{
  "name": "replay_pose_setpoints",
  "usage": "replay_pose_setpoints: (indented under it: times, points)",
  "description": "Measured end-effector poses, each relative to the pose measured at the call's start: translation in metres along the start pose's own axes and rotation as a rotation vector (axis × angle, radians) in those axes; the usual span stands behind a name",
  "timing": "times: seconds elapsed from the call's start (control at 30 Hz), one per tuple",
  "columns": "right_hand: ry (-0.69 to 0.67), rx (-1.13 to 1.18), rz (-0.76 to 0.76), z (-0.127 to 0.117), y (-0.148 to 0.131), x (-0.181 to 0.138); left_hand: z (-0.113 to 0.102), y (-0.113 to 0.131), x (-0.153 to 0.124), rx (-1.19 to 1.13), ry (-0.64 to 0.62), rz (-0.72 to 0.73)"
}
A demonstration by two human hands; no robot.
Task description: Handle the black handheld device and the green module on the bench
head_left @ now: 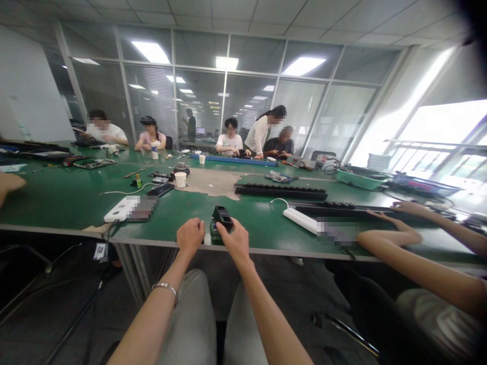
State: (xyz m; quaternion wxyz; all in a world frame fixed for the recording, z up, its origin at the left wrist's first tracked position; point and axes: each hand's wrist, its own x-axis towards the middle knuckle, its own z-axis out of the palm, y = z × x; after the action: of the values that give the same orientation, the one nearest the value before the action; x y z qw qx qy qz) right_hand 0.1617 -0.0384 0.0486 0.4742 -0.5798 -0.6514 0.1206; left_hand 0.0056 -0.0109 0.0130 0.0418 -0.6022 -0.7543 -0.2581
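Note:
My right hand [236, 239] is closed around a black boxy device [222, 215], thumb on its near side. A green part like a circuit board [215, 232] shows at the device's lower left. The device is at the green table's [182, 203] front edge; its underside is hidden. Just left of it, apart from the device, my left hand [190, 235] is curled into a fist near the same edge. Whatever is inside those fingers, if anything, is hidden. A metal bracelet [166, 290] circles my left wrist.
A white power strip [302, 221] and long black rails [281, 191] lie to the right, near a co-worker's arms [395, 238]. On the left are a white box [122, 209], a phone [161, 189] and a paper cup [180, 179]. Several people sit or stand across the table.

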Motion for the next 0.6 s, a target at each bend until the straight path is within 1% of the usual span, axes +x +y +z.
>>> replay_pose_setpoints:
  times: [0.2, 0.37, 0.6]
  points:
    - [0.008, -0.091, -0.013, 0.015, -0.005, 0.000, -0.002, 0.000, 0.000, -0.003, -0.012, -0.005]
    - [-0.019, -0.200, 0.002, 0.022, -0.005, 0.001, -0.003, -0.001, -0.001, -0.005, -0.012, 0.002]
    - [-0.043, -0.261, -0.011, 0.028, 0.003, -0.014, -0.006, 0.001, -0.002, 0.006, -0.020, -0.005]
